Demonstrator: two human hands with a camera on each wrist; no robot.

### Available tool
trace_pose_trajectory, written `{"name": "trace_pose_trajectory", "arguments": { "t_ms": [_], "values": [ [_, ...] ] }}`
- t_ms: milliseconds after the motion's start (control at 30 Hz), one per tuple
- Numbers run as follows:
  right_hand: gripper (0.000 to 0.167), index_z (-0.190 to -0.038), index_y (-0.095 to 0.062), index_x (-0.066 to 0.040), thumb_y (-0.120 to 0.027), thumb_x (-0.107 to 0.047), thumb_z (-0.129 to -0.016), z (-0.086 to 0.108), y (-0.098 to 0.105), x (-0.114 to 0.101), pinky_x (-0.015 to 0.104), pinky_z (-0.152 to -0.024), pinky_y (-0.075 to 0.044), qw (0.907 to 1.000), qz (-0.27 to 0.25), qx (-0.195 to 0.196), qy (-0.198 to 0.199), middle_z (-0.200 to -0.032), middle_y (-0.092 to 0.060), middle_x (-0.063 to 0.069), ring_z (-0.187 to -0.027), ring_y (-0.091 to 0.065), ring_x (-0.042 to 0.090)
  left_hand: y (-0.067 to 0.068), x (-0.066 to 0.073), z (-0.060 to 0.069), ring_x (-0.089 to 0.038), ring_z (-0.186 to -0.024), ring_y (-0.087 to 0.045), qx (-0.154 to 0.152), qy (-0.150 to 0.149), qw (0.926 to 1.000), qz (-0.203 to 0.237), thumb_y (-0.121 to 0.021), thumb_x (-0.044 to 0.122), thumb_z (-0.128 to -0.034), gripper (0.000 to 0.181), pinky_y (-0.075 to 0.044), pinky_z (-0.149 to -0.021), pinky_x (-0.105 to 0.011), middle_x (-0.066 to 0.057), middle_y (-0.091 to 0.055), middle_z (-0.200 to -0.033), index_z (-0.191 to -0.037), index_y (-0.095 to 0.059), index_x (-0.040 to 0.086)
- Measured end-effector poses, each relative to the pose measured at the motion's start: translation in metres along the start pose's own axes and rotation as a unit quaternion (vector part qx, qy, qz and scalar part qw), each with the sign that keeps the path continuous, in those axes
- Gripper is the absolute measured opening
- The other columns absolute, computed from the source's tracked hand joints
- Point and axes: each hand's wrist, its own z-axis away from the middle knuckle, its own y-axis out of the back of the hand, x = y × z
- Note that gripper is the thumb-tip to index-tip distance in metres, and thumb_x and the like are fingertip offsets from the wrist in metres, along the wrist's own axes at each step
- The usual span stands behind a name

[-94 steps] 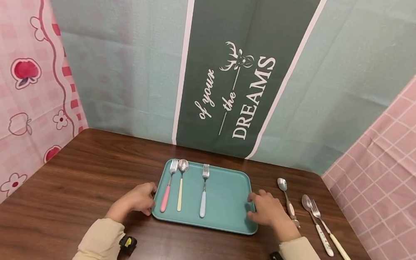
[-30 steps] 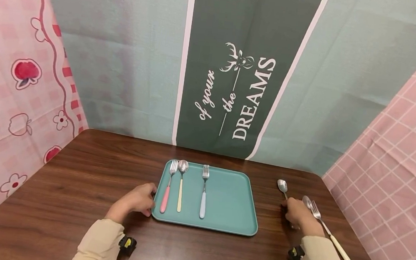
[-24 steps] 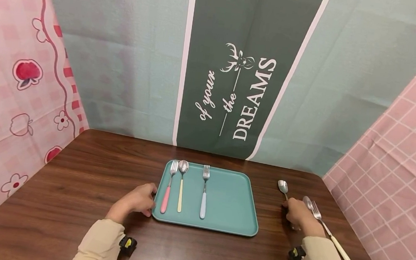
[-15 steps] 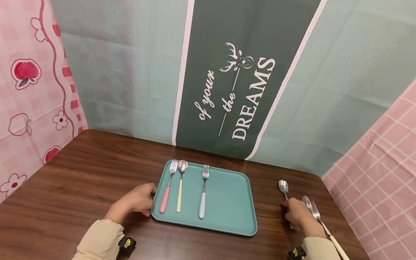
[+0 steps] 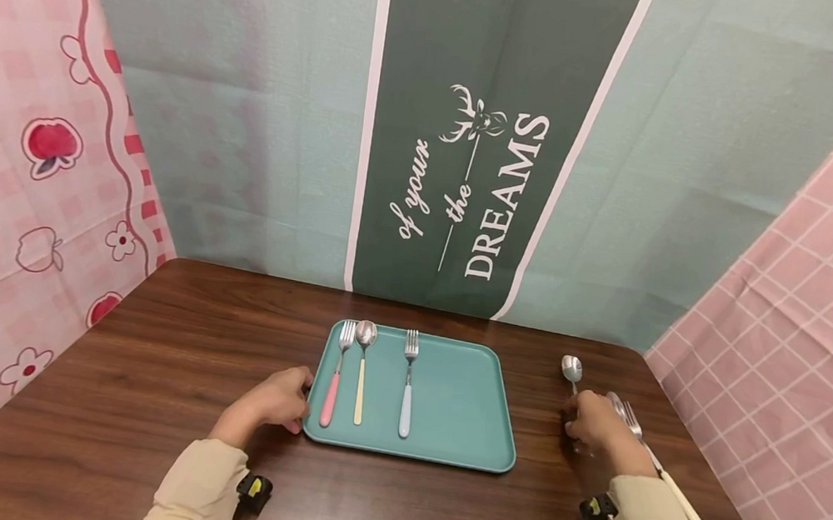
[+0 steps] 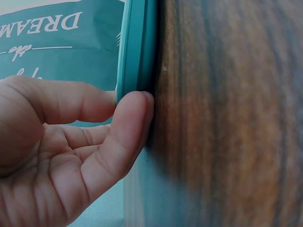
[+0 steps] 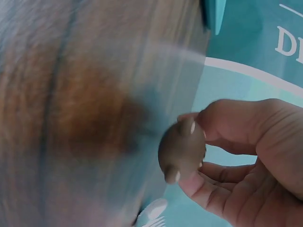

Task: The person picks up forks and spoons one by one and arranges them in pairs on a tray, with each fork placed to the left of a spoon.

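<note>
In the head view, my right hand (image 5: 593,419) pinches a spoon (image 5: 571,368) by its handle, to the right of the tray. The right wrist view shows the brown, eared end of that spoon's handle (image 7: 182,149) between thumb and fingers; most of the handle is hidden. My left hand (image 5: 278,397) holds the left rim of the teal tray (image 5: 462,411), thumb and index finger on the edge in the left wrist view. On the tray lie a pink-handled fork (image 5: 331,394), a cream-handled spoon (image 5: 360,389) and a light-blue-handled fork (image 5: 406,401).
Right of my right hand, a cream-handled fork (image 5: 683,503) lies on the brown wooden table (image 5: 174,354). Beside it is another spoon (image 5: 615,403), largely covered by my hand and arm. Fabric hangings stand behind and along both sides.
My right hand has left the tray's right edge and gripped the spoon on the table. Just now the spoon has turned more upright and shifted slightly right. My left hand stays at the rim.
</note>
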Motion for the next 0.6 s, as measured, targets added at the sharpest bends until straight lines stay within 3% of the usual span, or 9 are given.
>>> {"name": "trace_pose_trajectory", "arguments": {
  "t_ms": [233,400,600],
  "values": [
    [0.032,-0.1,-0.064,0.01,-0.067,-0.001,-0.07,0.001,0.008,-0.013,0.042,-0.061,-0.049,0.9993,0.032,-0.004,0.021,-0.074,-0.063,0.011,-0.065,-0.053,0.022,0.0,-0.001,0.0,-0.02,-0.05,-0.057,0.003,0.0,1.0,-0.003,-0.051,-0.014,-0.0711,0.03,-0.054,-0.048,-0.032,-0.012,-0.055,-0.068,-0.1,-0.051,-0.01],
    [0.032,-0.099,-0.065,0.009,-0.067,0.0,-0.068,0.001,0.009,-0.019,0.038,-0.057,-0.048,0.9995,0.026,-0.005,0.019,-0.072,-0.061,0.009,-0.062,-0.052,0.021,0.0,-0.002,0.001,-0.02,-0.051,-0.057,0.002,0.003,1.0,0.001,-0.052,-0.014,-0.0714,0.03,-0.054,-0.048,-0.032,-0.012,-0.055,-0.068,-0.102,-0.05,-0.01],
    [0.033,-0.098,-0.066,0.008,-0.068,-0.001,-0.067,0.0,0.006,-0.019,0.04,-0.059,-0.048,0.9986,0.038,0.002,0.036,-0.077,-0.062,0.012,-0.065,-0.051,0.023,0.0,-0.001,0.001,-0.021,-0.051,-0.057,0.0,0.002,1.0,0.005,-0.051,-0.014,-0.0724,0.032,-0.054,-0.049,-0.032,-0.013,-0.055,-0.069,-0.104,-0.048,-0.011]
  ]
}}
